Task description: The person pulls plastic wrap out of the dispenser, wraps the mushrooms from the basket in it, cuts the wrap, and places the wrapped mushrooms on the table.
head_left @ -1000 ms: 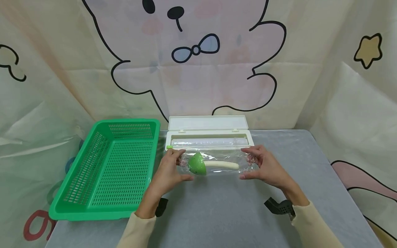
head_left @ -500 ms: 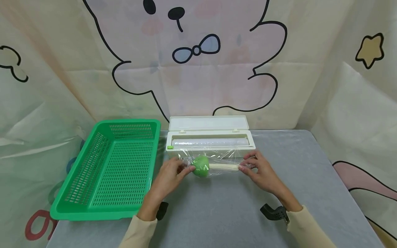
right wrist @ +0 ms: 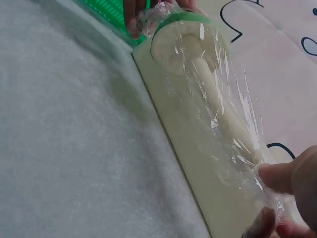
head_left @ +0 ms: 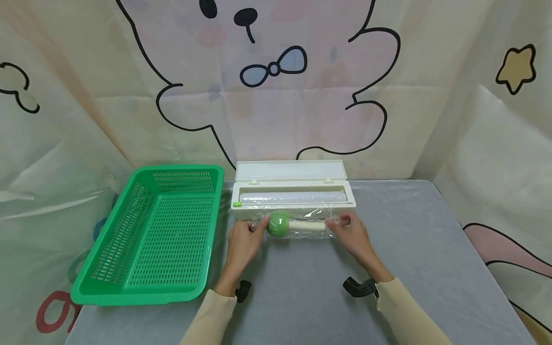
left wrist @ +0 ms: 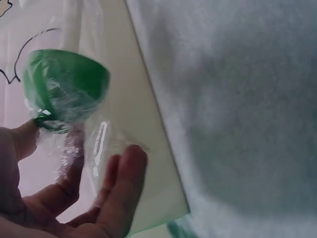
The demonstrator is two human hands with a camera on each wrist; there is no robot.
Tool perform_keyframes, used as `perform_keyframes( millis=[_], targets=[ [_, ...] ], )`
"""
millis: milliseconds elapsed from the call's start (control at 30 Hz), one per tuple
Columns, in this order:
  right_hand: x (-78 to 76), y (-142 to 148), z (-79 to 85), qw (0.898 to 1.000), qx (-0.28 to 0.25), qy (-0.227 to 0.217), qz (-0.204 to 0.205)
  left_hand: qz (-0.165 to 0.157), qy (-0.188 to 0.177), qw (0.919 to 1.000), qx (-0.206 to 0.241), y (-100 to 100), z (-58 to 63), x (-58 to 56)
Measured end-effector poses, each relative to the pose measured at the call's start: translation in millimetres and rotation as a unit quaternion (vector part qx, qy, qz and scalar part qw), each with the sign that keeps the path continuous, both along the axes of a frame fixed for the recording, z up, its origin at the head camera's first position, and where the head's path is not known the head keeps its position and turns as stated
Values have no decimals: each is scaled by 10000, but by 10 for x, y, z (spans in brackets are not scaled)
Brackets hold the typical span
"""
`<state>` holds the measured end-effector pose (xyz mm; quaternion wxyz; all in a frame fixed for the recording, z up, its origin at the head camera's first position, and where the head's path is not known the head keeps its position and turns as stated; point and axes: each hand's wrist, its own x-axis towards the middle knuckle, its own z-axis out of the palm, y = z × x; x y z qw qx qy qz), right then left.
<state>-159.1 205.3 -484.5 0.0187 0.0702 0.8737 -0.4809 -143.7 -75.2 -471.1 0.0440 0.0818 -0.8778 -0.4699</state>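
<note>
A mushroom [head_left: 278, 224] with a green cap and a long white stem lies sideways in clear cling film [right wrist: 213, 121], held above the table in front of the film box [head_left: 293, 212]. My left hand [head_left: 244, 244] pinches the bunched film at the cap end; in the left wrist view, thumb and forefinger are at the cap's [left wrist: 67, 84] round top, other fingers apart from it. My right hand [head_left: 354, 242] pinches the film at the stem's far end. The right wrist view shows the cap's pale underside and the stem through creased film.
The white box's lid [head_left: 291, 171] stands raised at the back, a film roll [head_left: 297, 197] inside and a green slider [head_left: 237, 204] at its left. Left is a green perforated basket [head_left: 161, 239]. A grey cloth [head_left: 302, 297] covers the table; a printed curtain [head_left: 414, 120] hangs behind.
Both hands have closed in from beside the bundle, the right moving left, and now pinch the film ends. The film around the mushroom looks more gathered at its ends.
</note>
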Motion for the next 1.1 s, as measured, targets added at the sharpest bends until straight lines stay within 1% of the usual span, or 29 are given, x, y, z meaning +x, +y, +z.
perform_keyframes(
  millis=[67, 167, 233, 333, 400, 467, 567, 667, 733, 833, 967, 1033, 1100],
  targets=[
    [-22, -2, -16, 9999, 108, -108, -79, 204, -80, 9996, 187, 19, -33, -30],
    [-66, -12, -42, 9997, 138, -186, -77, 380, -86, 9986, 352, 28, -81, -65],
    [-87, -19, -52, 9996, 131, -239, -54, 425, -66, 9978, 504, 23, -111, -75],
    [-109, -26, -73, 9995, 197, -236, -62, 443, -96, 9947, 927, 8, -170, -78],
    [-118, -32, -91, 9995, 258, -165, -55, 382, -162, 9916, 1224, -2, -205, -75],
    [-127, -43, -119, 9995, 302, -69, 23, 238, -202, 9888, 1462, -14, -241, -75],
    [-136, -61, -168, 9990, 361, 51, 272, -47, -282, 9860, 1641, -30, -278, -80],
    [-144, -69, -227, 9968, 468, 153, 637, -234, -308, 9841, 1736, -43, -312, -89],
    [-150, -74, -260, 9943, 600, 277, 838, -266, -362, 9826, 1803, -51, -333, -98],
    [-165, -87, -288, 9913, 761, 445, 973, -353, -429, 9817, 1821, -70, -366, -107],
    [-200, -107, -313, 9908, 866, 552, 884, -473, -571, 9794, 1877, -92, -399, -122],
    [-217, -115, -324, 9905, 903, 577, 865, -460, -623, 9792, 1874, -101, -401, -129],
    [-234, -121, -336, 9903, 941, 575, 841, -269, -637, 9807, 1827, -108, -388, -126]
  ],
)
